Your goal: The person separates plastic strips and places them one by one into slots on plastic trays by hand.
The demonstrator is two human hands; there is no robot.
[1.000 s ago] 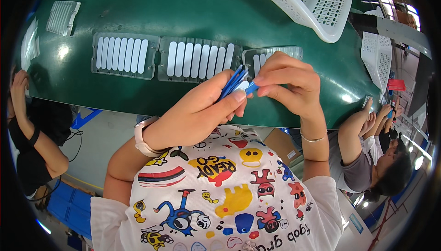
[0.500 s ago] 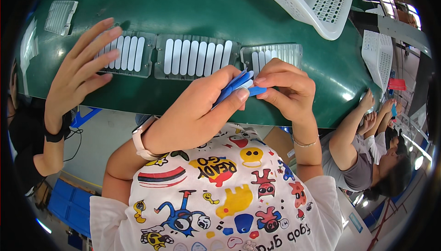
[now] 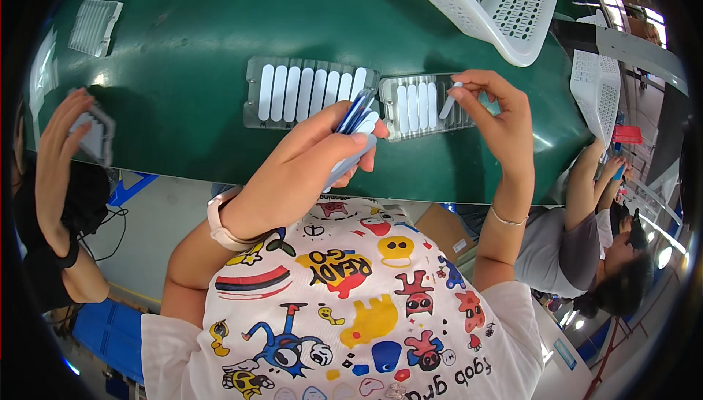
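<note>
My left hand (image 3: 307,147) is closed around a bundle of short, round-ended strips (image 3: 359,133) that look like mini nail files, blue and pale grey. Between the thumb and forefinger of my right hand (image 3: 492,107) is a single pale nail file (image 3: 449,101), tilted over a clear ribbed tray (image 3: 401,129). Several white files lie side by side in that tray's left part, with bare slots on its right. Just left of it sits another clear tray (image 3: 254,116), holding a row of the same white files.
A co-worker's hand (image 3: 55,147) at the far left holds a tray (image 3: 95,135). One more ribbed tray (image 3: 95,28) lies at the back left of the green table (image 3: 190,27). White perforated baskets (image 3: 523,52) stand at the back right. Other people work further right.
My right hand has drawn one file from the bundle and moved right over the right tray. The co-worker has pulled the leftmost filled tray away to the left.
</note>
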